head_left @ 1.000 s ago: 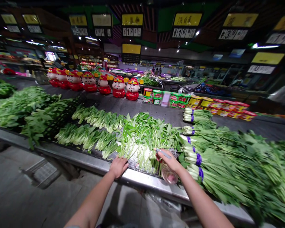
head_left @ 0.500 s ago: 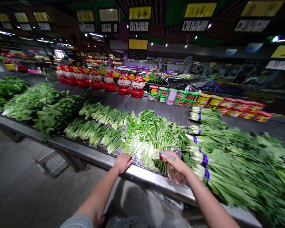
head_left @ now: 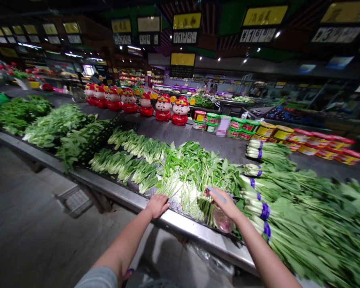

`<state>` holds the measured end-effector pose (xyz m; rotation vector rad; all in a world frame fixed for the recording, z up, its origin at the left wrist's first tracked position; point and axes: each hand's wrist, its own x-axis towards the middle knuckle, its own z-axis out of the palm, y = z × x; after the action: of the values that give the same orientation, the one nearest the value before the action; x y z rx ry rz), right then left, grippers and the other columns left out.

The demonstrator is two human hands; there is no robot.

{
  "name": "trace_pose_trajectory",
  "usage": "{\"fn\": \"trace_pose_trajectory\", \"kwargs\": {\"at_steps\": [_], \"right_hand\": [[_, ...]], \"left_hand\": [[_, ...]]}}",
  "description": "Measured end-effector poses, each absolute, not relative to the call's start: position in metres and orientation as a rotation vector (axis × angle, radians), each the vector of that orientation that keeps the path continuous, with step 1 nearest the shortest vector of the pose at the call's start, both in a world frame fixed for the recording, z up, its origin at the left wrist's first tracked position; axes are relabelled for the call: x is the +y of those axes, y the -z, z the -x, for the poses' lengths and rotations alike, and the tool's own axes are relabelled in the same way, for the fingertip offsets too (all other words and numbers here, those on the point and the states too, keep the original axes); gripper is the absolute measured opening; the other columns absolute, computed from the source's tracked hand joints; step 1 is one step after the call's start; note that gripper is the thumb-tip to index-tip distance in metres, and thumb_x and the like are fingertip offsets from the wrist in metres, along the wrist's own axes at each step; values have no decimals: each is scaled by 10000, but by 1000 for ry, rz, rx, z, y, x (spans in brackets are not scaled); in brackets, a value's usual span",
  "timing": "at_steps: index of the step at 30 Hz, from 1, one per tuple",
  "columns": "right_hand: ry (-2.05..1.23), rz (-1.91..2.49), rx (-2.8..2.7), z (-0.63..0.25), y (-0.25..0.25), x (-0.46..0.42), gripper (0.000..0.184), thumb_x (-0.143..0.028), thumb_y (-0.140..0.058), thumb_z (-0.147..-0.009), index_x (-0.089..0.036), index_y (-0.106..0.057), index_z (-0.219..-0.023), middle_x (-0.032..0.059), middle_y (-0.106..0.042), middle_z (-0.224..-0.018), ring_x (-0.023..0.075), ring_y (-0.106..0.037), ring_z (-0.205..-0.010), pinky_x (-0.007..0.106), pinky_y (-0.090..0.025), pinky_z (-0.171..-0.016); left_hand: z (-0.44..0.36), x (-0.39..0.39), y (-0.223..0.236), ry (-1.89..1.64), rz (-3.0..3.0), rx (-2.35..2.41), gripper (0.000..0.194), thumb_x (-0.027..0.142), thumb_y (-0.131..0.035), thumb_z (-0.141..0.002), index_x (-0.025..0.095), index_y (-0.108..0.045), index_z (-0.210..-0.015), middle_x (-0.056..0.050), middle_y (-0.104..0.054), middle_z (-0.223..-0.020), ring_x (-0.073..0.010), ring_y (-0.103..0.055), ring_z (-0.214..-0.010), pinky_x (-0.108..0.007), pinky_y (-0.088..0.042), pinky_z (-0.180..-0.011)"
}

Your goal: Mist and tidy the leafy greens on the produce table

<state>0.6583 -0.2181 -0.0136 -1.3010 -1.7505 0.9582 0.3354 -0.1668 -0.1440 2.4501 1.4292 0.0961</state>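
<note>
I stand at a long produce counter [head_left: 180,226] with a steel front rim. My left hand [head_left: 157,204] rests on that rim, fingers curled loosely over the edge beside the white stems of a pile of leafy greens [head_left: 195,172]. My right hand [head_left: 225,204] grips a clear spray bottle [head_left: 222,220] with pinkish liquid, its grey nozzle pointing left over the greens. Bundles of long-stemmed greens tied with purple bands [head_left: 262,210] lie just right of that hand.
Bok choy [head_left: 129,158] and more leafy heaps [head_left: 57,126] fill the counter to the left. Red figurines [head_left: 163,108] and a row of tins [head_left: 258,132] line the back. Price signs hang overhead. Grey floor with a drain grate [head_left: 73,198] lies at lower left.
The view has shifted leftward along the counter, so everything sits further right in frame. Both hands keep their hold and places relative to the greens.
</note>
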Motion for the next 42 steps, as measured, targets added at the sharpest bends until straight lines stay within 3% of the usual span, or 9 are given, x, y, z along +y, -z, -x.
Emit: {"fn": "trace_pose_trajectory", "kwargs": {"at_steps": [7, 15, 18, 23, 26, 29, 35, 42], "right_hand": [[-882, 1279, -1717, -633, 6, -190, 508, -654, -498, -881, -211, -737, -949, 88, -725, -908, 258, -649, -826, 362, -510, -633], [-757, 1326, -1676, -597, 14, -166, 523, -652, -450, -906, -216, -640, -688, 33, -639, -671, 178, -558, -594, 331, -463, -582], [-770, 1323, -1660, -588, 18, -158, 515, -660, -455, -900, -223, -651, -711, 38, -656, -693, 193, -584, -628, 340, -476, -598], [-833, 1300, -1616, -573, 15, -142, 497, -651, -477, -894, -216, -717, -902, 76, -725, -949, 232, -650, -804, 364, -516, -673], [-808, 1279, -1608, -561, 7, -128, 501, -646, -478, -896, -215, -729, -937, 76, -732, -982, 239, -655, -840, 370, -519, -697], [-782, 1268, -1586, -545, -1, -113, 491, -647, -484, -892, -224, -732, -916, 72, -736, -951, 231, -652, -802, 374, -519, -705], [-802, 1211, -1493, -508, -1, -90, 507, -668, -457, -890, -220, -686, -825, 65, -722, -865, 234, -646, -794, 356, -503, -659], [-647, 1302, -1570, -493, 19, -88, 540, -673, -401, -911, -236, -549, -632, 18, -595, -647, 181, -521, -588, 337, -444, -610]], "left_hand": [[-318, -157, 138, -180, -2490, 1399, 497, 450, -297, -989, 181, -542, -1327, -129, -584, -1395, -276, -464, -1351, -445, -316, -1157], [-278, -137, 141, -185, -2424, 1630, 538, 432, -289, -994, 161, -453, -1429, -120, -481, -1502, -283, -331, -1448, -497, -242, -1199], [-264, -135, 142, -155, -2400, 1704, 552, 440, -273, -995, 156, -453, -1433, -126, -463, -1514, -290, -293, -1465, -527, -208, -1205], [-245, -134, 144, -39, -2412, 1661, 539, 443, -287, -995, 172, -488, -1414, -116, -467, -1512, -279, -281, -1471, -516, -186, -1215], [-236, -131, 142, -25, -2447, 1638, 550, 456, -258, -1002, 177, -502, -1407, -112, -483, -1501, -271, -290, -1468, -517, -151, -1223], [-225, -126, 138, -31, -2487, 1621, 549, 463, -252, -1002, 191, -506, -1407, -106, -492, -1495, -265, -284, -1471, -542, -102, -1225], [-196, -111, 132, 20, -2462, 1686, 548, 438, -302, -987, 176, -482, -1433, -114, -454, -1520, -268, -263, -1479, -519, -127, -1226], [-177, -99, 140, 143, -2414, 1634, 548, 458, -291, -989, 230, -443, -1464, -65, -401, -1554, -260, -228, -1491, -524, -122, -1223]]}}
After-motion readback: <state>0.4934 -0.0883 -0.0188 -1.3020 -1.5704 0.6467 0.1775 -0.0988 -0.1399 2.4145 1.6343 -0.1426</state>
